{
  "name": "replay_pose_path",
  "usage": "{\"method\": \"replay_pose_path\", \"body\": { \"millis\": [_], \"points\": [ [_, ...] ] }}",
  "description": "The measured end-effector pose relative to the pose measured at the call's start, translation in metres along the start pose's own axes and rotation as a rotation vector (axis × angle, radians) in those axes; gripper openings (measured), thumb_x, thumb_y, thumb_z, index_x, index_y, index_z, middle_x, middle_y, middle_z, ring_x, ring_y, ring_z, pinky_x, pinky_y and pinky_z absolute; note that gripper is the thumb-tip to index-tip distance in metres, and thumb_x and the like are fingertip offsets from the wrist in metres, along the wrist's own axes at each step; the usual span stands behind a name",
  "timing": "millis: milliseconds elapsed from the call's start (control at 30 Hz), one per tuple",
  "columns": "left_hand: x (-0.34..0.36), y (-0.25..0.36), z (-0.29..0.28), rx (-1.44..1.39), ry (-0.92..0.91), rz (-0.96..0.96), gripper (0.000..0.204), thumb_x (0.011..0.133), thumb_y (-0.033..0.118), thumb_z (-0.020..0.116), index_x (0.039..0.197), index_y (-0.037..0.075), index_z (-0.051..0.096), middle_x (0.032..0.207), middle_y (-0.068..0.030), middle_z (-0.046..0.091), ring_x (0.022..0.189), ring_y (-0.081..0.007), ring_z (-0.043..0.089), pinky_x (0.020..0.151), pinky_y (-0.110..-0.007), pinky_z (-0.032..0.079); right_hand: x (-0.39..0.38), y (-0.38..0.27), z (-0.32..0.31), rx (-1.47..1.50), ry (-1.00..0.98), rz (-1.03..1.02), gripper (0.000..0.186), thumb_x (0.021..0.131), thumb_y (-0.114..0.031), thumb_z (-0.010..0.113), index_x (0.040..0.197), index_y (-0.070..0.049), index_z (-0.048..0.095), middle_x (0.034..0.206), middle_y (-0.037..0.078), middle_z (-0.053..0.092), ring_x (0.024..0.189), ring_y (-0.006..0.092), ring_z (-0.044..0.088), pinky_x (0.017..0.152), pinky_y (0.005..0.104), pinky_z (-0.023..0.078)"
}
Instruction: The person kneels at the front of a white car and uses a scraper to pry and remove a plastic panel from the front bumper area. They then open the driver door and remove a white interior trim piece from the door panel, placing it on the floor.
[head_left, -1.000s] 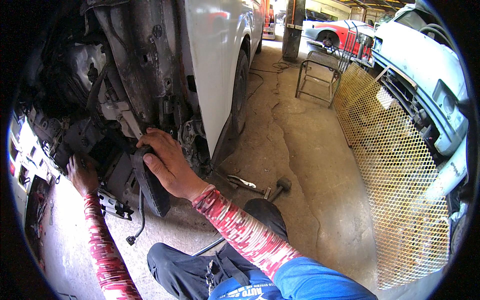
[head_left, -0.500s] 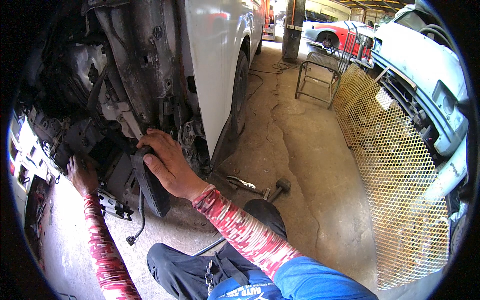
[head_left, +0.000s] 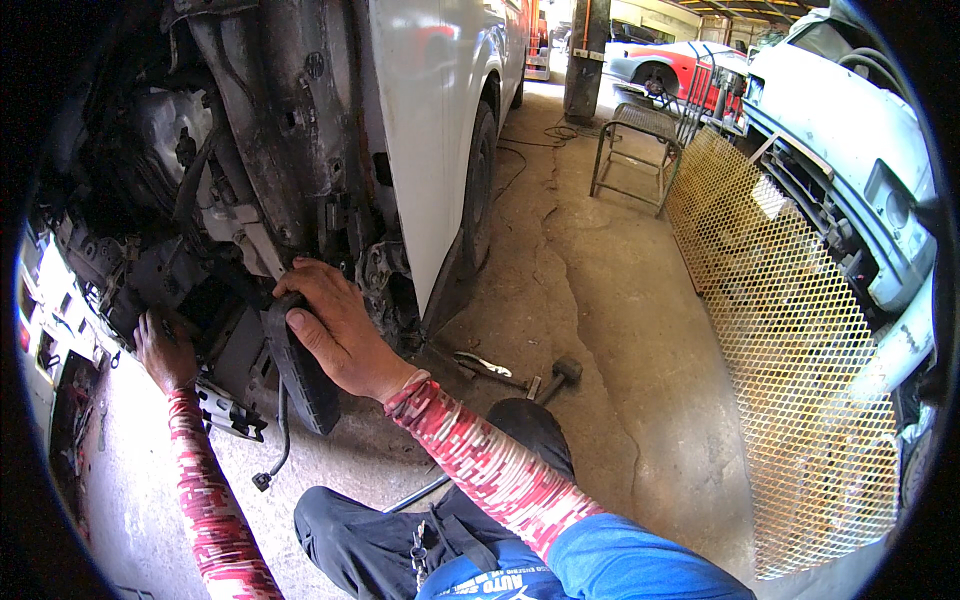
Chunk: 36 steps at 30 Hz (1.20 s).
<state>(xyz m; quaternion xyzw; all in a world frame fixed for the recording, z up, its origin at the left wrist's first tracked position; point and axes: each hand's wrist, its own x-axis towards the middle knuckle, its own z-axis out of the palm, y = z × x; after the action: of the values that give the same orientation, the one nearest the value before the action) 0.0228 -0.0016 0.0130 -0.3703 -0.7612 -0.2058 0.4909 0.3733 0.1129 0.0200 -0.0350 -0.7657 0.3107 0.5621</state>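
Note:
My right hand (head_left: 335, 325) is closed over the upper end of a long black ribbed part (head_left: 305, 375), thumb on the near face and fingers over the top. The part hangs tilted in front of the stripped front end of a white vehicle (head_left: 430, 130). Farther left, my left hand (head_left: 165, 352) is curled against dark metal and plastic parts low on that vehicle. What its fingers hold is hidden in shadow. Between my arms dangles a black cable with a connector (head_left: 263, 481) at its end.
A hammer (head_left: 565, 373) and a bright metal tool (head_left: 487, 366) lie on the concrete by my knee. A yellow expanded-metal mesh sheet (head_left: 790, 370) leans at the right before a pale blue car front (head_left: 850, 130). A metal chair (head_left: 640, 135) stands beyond, near a dark post (head_left: 588, 60).

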Motion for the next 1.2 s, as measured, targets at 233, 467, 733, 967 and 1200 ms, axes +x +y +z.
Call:
{"method": "replay_pose_path", "body": {
  "millis": [233, 467, 733, 967, 1200],
  "points": [
    [-0.0017, -0.0015, 0.0005, -0.049, 0.019, 0.021, 0.036, 0.091, 0.019, 0.059, 0.122, 0.001, 0.061, 0.122, -0.0188, 0.062, 0.111, -0.0408, 0.057, 0.095, -0.051, 0.047, -0.0003, 0.0003, -0.0016, 0.015, -0.049, 0.017, 0.047, 0.108, -0.048, 0.039, 0.131, -0.01, 0.054, 0.137, 0.013, 0.053, 0.145, 0.036, 0.034, 0.119, 0.0481, 0.023],
    [-0.0004, 0.0004, 0.0005, -0.066, 0.06, 0.025, 0.033, 0.089, 0.018, 0.059, 0.119, 0.002, 0.06, 0.117, -0.0185, 0.063, 0.108, -0.0409, 0.057, 0.092, -0.051, 0.047, -0.0001, 0.0002, -0.0011, 0.028, -0.049, 0.026, 0.046, 0.107, -0.047, 0.041, 0.131, -0.01, 0.054, 0.137, 0.013, 0.053, 0.145, 0.035, 0.034, 0.119, 0.0478, 0.023],
    [0.0007, 0.0063, -0.0058, -0.072, 0.078, 0.037, 0.029, 0.087, 0.017, 0.059, 0.113, 0.003, 0.059, 0.112, -0.0173, 0.062, 0.104, -0.0406, 0.057, 0.089, -0.052, 0.046, -0.0003, 0.0002, -0.0012, 0.032, -0.051, 0.039, 0.047, 0.107, -0.049, 0.041, 0.13, -0.01, 0.055, 0.137, 0.013, 0.053, 0.146, 0.0342, 0.034, 0.119, 0.0481, 0.023],
    [0.0005, 0.0012, -0.0013, -0.049, 0.057, 0.029, 0.035, 0.087, 0.018, 0.06, 0.119, 0.003, 0.059, 0.117, -0.018, 0.062, 0.108, -0.041, 0.057, 0.092, -0.052, 0.047, -0.0008, 0.0014, -0.001, 0.022, -0.04, 0.029, 0.048, 0.107, -0.049, 0.041, 0.131, -0.009, 0.055, 0.137, 0.013, 0.053, 0.145, 0.0353, 0.034, 0.119, 0.0481, 0.024],
    [0.0001, 0.0012, -0.0025, -0.056, -0.003, 0.006, 0.038, 0.086, 0.017, 0.06, 0.121, 0.002, 0.059, 0.12, -0.0184, 0.062, 0.11, -0.0415, 0.057, 0.093, -0.052, 0.047, -0.0011, 0.0025, -0.0001, 0.007, -0.037, 0.022, 0.047, 0.107, -0.047, 0.041, 0.131, -0.009, 0.055, 0.136, 0.013, 0.053, 0.145, 0.035, 0.034, 0.119, 0.048, 0.024]
  ]
}}
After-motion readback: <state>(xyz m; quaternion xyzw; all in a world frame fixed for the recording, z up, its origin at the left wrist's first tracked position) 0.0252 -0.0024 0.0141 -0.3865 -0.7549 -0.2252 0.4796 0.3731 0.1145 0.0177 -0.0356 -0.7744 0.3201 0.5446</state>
